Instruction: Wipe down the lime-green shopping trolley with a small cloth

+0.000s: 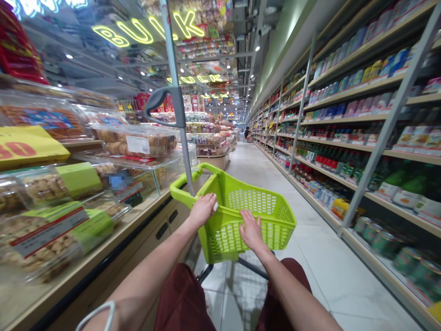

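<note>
A green perforated shopping cart basket (255, 202) stands in front of my knees, with a tall grey pole (186, 156) rising from its left end. My left hand (204, 209) is wrapped round the basket's edge near the pole, and a small white thing shows by its fingertips. Farther right, my right hand (251, 228) rests on the near rim with its fingers spread, holding nothing. No goods can be made out inside the basket.
At the left, a display counter (138, 220) holds clear boxes of snacks (138, 140) and price signs. Tall shelves (344, 184) of cans and bottles line the right side. A tiled aisle (241, 161) runs ahead, with a person (246, 133) far off.
</note>
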### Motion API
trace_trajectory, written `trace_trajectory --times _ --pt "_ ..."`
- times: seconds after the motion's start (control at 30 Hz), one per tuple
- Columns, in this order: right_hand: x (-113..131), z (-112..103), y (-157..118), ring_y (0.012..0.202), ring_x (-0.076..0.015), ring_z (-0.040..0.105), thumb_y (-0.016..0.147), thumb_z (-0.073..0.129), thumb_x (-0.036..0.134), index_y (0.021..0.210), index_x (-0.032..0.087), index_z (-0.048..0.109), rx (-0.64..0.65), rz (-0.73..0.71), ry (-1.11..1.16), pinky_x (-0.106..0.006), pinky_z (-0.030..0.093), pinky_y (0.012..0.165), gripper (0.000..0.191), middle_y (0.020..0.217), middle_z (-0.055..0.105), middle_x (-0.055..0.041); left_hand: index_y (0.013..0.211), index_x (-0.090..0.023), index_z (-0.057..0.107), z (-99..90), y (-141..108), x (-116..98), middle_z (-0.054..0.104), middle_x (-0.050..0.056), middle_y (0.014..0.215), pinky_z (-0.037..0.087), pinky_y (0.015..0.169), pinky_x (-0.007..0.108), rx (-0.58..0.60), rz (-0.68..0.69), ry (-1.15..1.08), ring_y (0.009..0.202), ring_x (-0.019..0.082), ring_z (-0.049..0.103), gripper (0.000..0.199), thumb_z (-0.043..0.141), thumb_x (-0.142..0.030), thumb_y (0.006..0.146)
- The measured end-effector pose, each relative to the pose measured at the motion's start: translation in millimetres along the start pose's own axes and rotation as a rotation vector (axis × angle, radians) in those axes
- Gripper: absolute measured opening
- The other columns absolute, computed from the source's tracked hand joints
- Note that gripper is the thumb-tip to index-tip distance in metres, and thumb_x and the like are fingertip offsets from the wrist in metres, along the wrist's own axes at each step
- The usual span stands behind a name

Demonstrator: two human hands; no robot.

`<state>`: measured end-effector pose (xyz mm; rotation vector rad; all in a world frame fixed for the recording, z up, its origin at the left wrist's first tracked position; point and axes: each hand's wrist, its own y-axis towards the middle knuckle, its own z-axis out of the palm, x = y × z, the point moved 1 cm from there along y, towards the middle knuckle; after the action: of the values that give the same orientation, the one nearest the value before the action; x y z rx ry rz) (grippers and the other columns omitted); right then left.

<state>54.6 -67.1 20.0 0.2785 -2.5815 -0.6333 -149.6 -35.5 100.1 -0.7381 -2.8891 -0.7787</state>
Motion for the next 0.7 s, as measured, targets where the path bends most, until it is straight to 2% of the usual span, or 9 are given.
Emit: trace_trajectory --times 0.07,0.13,0.33,0.5,0.7 --pt "0 -1 0 0.126 -0.0222 0.033 0.074 0.040 0.013 0.126 0.017 0.043 0.006 -0.001 -0.001 -0.053 0.012 0.104 0.052 0.133 0.044 -0.0090 0.123 -0.015 0.041 -2.7 -3 2 0.044 0.015 0.130 0.028 0.101 0.049 0.013 0.025 0.035 0.119 0.025 0.042 0.047 0.048 -0.013 0.076" --pt "1 -2 0 0.126 -0.0222 0.033 0.074 0.040 0.013 0.126 0.017 0.044 0.006 -0.002 -0.003 -0.053 0.012 0.104 0.052 0.133 0.044 -0.0092 0.124 -0.019 0.040 -5.2 -5 8 0.043 0.013 0.132 0.025 0.101 0.053 0.024 0.041 0.065 0.121 0.026 0.040 0.048 0.046 -0.011 0.077" --pt "2 -3 1 0.126 -0.0224 0.033 0.073 0.040 0.012 0.125 0.017 0.044 0.019 0.008 0.001 -0.053 0.013 0.104 0.052 0.134 0.043 -0.0090 0.112 -0.020 0.048 -13.2 -6 21 0.055 0.010 0.117 0.032 0.100 0.041 0.011 0.047 0.067 0.109 0.020 0.052 0.030 0.043 -0.014 0.083" --pt "1 -3 2 0.126 -0.0224 0.033 0.074 0.039 0.012 0.125 0.017 0.044 0.037 0.012 -0.011 -0.053 0.013 0.104 0.052 0.134 0.043 -0.0088 0.112 -0.015 0.051 -16.9 -2 12 0.056 0.012 0.115 0.041 0.092 0.034 0.022 0.032 0.020 0.106 0.020 0.053 0.029 0.041 -0.017 0.084" --pt "0 -4 4 0.125 -0.0219 0.034 0.074 0.041 0.012 0.124 0.017 0.045 0.048 0.004 -0.014 -0.051 0.015 0.103 0.051 0.133 0.044 -0.0091 0.119 -0.010 0.047 -8.4 -4 2 0.050 0.015 0.125 0.037 0.098 0.033 -0.002 0.062 -0.007 0.114 0.019 0.048 0.035 0.038 -0.014 0.085"
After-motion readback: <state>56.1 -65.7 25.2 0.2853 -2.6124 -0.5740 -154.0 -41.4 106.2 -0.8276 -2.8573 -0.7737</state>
